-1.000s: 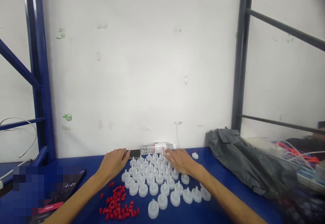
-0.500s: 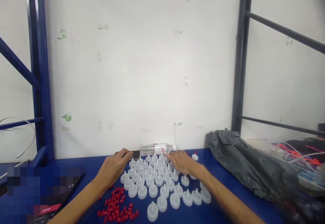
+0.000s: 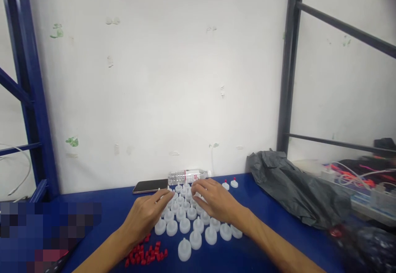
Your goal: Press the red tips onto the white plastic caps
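Several white plastic nozzle caps (image 3: 185, 224) stand in rows on the blue table (image 3: 266, 240). My left hand (image 3: 147, 214) lies over the left side of the rows, fingers stretched toward the caps. My right hand (image 3: 216, 202) rests on the right side of the rows with its fingers spread and bent over the caps. Neither hand visibly holds anything. A heap of small red tips (image 3: 145, 255) lies near my left wrist. Two white caps with red tips (image 3: 230, 183) stand apart at the back right.
A water bottle (image 3: 188, 176) lies on its side by the white wall, with a phone (image 3: 150, 186) to its left. A crumpled black plastic bag (image 3: 293, 192) fills the right. Cables and clutter (image 3: 361, 182) lie far right. Blue shelf posts (image 3: 31, 100) stand left.
My left hand has moved right from beside the phone onto the caps. My right hand has shifted slightly left over the rows. The view has drifted.
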A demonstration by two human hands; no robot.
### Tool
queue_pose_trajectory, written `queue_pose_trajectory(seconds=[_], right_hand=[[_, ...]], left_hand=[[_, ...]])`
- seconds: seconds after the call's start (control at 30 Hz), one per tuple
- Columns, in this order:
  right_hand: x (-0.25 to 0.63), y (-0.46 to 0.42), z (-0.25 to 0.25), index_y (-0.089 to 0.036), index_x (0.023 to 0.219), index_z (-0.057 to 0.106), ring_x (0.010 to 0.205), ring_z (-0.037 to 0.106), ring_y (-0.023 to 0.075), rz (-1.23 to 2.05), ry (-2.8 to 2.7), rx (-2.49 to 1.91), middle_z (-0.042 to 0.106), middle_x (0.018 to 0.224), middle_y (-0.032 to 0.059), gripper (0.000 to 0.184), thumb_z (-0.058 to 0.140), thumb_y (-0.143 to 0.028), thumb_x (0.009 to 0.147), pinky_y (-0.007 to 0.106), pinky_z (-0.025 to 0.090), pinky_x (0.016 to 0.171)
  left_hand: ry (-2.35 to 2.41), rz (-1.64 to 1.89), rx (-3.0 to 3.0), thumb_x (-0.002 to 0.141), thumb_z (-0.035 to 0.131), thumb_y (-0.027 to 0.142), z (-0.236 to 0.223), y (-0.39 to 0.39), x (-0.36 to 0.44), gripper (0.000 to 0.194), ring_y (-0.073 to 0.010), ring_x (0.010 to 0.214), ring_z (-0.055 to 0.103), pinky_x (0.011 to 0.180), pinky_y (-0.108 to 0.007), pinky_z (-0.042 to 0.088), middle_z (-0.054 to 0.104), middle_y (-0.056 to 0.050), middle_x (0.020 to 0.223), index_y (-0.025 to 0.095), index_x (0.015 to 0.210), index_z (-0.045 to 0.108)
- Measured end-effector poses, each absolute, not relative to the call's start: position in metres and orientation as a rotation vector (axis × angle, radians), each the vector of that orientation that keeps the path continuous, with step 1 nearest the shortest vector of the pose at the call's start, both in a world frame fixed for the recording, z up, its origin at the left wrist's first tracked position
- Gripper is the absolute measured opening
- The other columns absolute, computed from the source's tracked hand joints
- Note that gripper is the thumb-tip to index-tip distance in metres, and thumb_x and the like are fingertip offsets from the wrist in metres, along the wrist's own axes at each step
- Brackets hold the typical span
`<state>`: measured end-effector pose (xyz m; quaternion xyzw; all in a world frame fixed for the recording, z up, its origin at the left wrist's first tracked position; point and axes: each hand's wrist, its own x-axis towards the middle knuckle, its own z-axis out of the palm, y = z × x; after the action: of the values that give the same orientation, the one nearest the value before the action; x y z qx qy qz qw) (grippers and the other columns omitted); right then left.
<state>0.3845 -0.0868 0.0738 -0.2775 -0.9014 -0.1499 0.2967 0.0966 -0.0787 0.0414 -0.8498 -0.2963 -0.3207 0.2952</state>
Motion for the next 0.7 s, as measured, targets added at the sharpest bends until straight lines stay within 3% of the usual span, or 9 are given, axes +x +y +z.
queue_pose_trajectory(seconds=[0.27,0.47,0.7], right_hand=[[0.372,-0.095,0.065,-0.023,0.109,0.056,0.104,0.067,0.0207,-0.44,-2.47,-0.565,0.072,0.112,0.0052,0.009,0.053,-0.019,0.102,0.035,0.05,0.09],[0.367,-0.1,0.063,-0.023,0.112,0.056,0.101,0.067,0.0203,-0.422,-2.447,-0.483,0.073,0.11,0.0067,0.012,0.052,-0.018,0.102,0.036,0.053,0.09],[0.366,-0.106,0.066,-0.023,0.108,0.049,0.118,0.064,0.0213,-0.323,-2.303,-0.435,0.07,0.121,0.0112,0.015,0.054,-0.013,0.099,0.038,0.055,0.099]], left_hand=[[-0.64,-0.922,-2.28,0.1,0.046,0.009,0.037,-0.09,0.111,0.037,-0.0195,0.081,0.079,0.064,-0.026,0.064,0.08,-0.008,0.109,0.023,0.132,0.058],[-0.591,-0.894,-2.313,0.096,0.038,0.001,0.044,-0.101,0.118,0.049,-0.0207,0.083,0.08,0.063,-0.027,0.065,0.081,-0.007,0.109,0.022,0.135,0.057],[-0.608,-0.952,-2.28,0.104,0.043,0.012,0.053,-0.1,0.117,0.038,-0.0195,0.079,0.079,0.062,-0.026,0.063,0.081,-0.008,0.106,0.023,0.139,0.052]])
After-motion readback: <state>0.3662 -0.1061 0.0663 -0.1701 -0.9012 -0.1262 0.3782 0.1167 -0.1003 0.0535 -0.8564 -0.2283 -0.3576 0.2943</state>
